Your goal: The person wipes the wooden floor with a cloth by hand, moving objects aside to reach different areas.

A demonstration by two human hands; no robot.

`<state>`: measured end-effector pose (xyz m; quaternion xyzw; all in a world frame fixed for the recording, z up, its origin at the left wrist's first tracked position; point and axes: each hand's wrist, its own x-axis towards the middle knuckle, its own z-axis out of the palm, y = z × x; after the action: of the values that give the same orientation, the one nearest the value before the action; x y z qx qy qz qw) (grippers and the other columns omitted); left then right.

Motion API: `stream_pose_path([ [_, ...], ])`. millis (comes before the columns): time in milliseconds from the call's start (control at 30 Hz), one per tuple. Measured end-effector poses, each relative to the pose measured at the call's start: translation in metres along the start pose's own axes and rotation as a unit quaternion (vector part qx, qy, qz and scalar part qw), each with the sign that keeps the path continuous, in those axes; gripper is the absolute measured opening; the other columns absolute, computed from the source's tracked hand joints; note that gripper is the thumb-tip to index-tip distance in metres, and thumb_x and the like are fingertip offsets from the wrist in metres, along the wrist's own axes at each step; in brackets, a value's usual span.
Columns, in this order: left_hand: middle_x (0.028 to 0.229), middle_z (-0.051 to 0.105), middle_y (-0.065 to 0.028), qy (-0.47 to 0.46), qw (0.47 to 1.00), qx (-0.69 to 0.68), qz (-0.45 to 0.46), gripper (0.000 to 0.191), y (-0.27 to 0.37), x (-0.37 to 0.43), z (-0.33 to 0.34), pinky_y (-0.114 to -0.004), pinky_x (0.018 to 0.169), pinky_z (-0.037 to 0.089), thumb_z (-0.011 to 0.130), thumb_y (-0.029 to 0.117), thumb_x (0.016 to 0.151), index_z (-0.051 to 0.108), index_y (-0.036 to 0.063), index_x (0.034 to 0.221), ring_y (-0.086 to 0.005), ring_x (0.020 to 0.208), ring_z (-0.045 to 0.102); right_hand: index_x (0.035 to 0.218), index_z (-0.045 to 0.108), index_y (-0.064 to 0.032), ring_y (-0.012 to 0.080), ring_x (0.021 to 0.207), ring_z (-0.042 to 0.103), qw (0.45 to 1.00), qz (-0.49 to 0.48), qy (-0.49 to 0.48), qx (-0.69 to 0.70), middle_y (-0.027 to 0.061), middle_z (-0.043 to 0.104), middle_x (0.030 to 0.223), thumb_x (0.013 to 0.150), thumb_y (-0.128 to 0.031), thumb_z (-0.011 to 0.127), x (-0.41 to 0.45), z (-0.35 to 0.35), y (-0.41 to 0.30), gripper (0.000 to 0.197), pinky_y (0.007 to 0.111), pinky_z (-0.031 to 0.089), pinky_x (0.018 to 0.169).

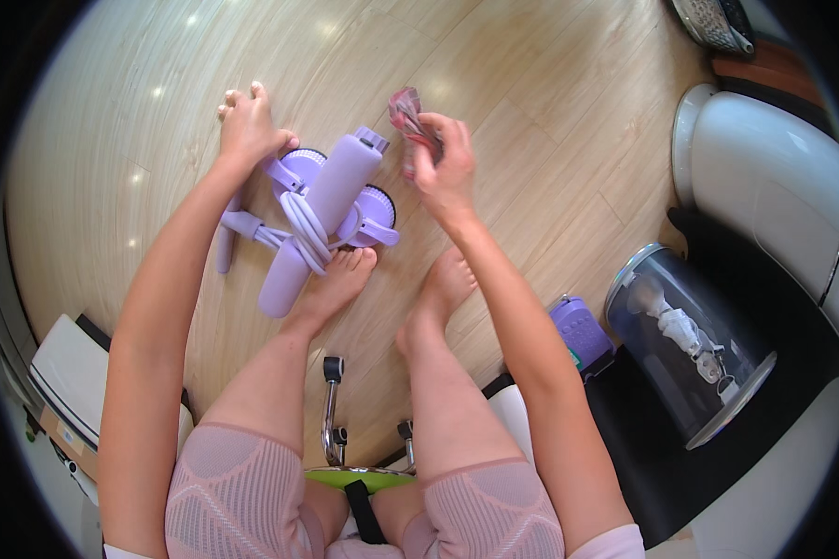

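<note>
Between my hands on the floor stands a purple suction-cup exercise bar with foam-padded rollers (348, 183). A pale purple cord (304, 230) is wound around its middle, and a purple handle (225, 248) lies at its left. Two ribbed suction cups with levers show, one on the left (300, 166) and one on the right (374, 209). My left hand (248, 129) is spread beyond the left cup, its thumb close to the rim; whether they touch I cannot tell. To the right of the bar, my right hand (451, 157) grips a crumpled pink and grey cloth (407, 115).
Wood-look flooring (545, 105) extends ahead. My bare feet (346, 276) flank the near side, one beside the bar. At right, a clear cylinder (692, 349) holding a figurine stands on a black surface (622, 433), near a purple box (579, 332). Chrome stool legs (331, 419) are beneath me.
</note>
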<state>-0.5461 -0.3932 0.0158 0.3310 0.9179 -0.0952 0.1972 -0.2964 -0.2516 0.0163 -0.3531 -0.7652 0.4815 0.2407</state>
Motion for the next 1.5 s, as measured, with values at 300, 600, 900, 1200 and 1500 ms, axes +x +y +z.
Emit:
stream_pose_path([
  [300, 0.132, 0.047, -0.0391, 0.033, 0.999, 0.039, -0.010, 0.111, -0.009, 0.002, 0.010, -0.050, 0.096, 0.052, 0.091, 0.036, 0.055, 0.040, -0.0043, 0.145, -0.0565, 0.115, 0.055, 0.115, 0.071, -0.0156, 0.0252, 0.095, 0.057, 0.890, -0.331, -0.202, -0.239, 0.0064, 0.059, 0.108, 0.072, -0.008, 0.066, -0.053, -0.045, 0.020, 0.043, 0.036, 0.053, 0.082],
  [600, 0.131, 0.047, -0.0444, 0.001, 1.000, 0.015, -0.011, 0.116, -0.003, 0.004, 0.004, -0.052, 0.101, 0.048, 0.093, 0.041, 0.053, 0.040, -0.0065, 0.145, -0.0594, 0.121, 0.050, 0.110, 0.072, -0.0196, 0.0250, 0.092, 0.056, 0.895, -0.345, -0.101, -0.265, 0.0020, 0.061, 0.105, 0.075, -0.005, 0.066, 0.071, 0.001, 0.032, 0.038, 0.037, 0.054, 0.076],
  [900, 0.131, 0.048, -0.0437, 0.018, 1.000, 0.017, -0.008, 0.114, -0.005, -0.001, 0.002, -0.053, 0.103, 0.047, 0.092, 0.040, 0.053, 0.041, -0.0084, 0.143, -0.0602, 0.123, 0.048, 0.112, 0.074, -0.0233, 0.0254, 0.091, 0.060, 0.876, -0.372, -0.199, -0.236, 0.0026, 0.061, 0.102, 0.071, 0.000, 0.070, -0.007, -0.080, 0.037, 0.048, 0.037, 0.055, 0.077],
  [1200, 0.135, 0.042, -0.0445, -0.009, 1.000, 0.014, -0.007, 0.116, -0.006, 0.007, 0.009, -0.051, 0.101, 0.049, 0.093, 0.039, 0.053, 0.039, -0.0050, 0.146, -0.0625, 0.123, 0.047, 0.107, 0.073, -0.0212, 0.0304, 0.095, 0.062, 0.925, -0.281, -0.068, -0.248, 0.0076, 0.066, 0.102, 0.079, -0.007, 0.070, 0.106, -0.014, 0.033, 0.032, 0.040, 0.053, 0.081],
  [1500, 0.137, 0.039, -0.0464, 0.020, 1.000, 0.018, -0.013, 0.114, -0.013, -0.001, 0.007, -0.051, 0.101, 0.049, 0.093, 0.037, 0.056, 0.038, -0.0053, 0.146, -0.0640, 0.123, 0.046, 0.119, 0.067, -0.0081, 0.0307, 0.091, 0.061, 0.967, 0.149, 0.115, -0.174, 0.0151, 0.057, 0.109, 0.090, -0.002, 0.059, -0.022, -0.122, 0.044, 0.031, 0.039, 0.050, 0.083],
])
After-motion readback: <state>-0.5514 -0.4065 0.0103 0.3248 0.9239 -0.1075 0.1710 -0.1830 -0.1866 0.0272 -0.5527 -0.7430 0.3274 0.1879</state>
